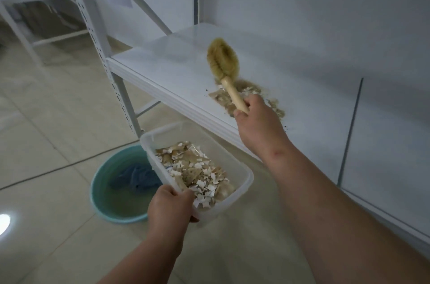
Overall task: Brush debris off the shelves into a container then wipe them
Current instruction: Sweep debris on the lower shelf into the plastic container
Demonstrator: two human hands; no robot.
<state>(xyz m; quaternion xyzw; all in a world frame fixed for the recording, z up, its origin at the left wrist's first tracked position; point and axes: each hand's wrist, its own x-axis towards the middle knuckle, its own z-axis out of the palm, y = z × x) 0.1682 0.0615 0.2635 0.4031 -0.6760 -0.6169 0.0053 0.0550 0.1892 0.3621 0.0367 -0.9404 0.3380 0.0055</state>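
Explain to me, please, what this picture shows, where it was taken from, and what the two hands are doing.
There is no machine here, just a person filmed by a camera worn on their head, looking down at their own arms. The right hand grips a wooden brush over a white shelf, beside a pile of debris. The left hand holds a clear plastic container, already holding scraps, below the shelf edge. On the floor stands a teal basin with a blue cloth in it.
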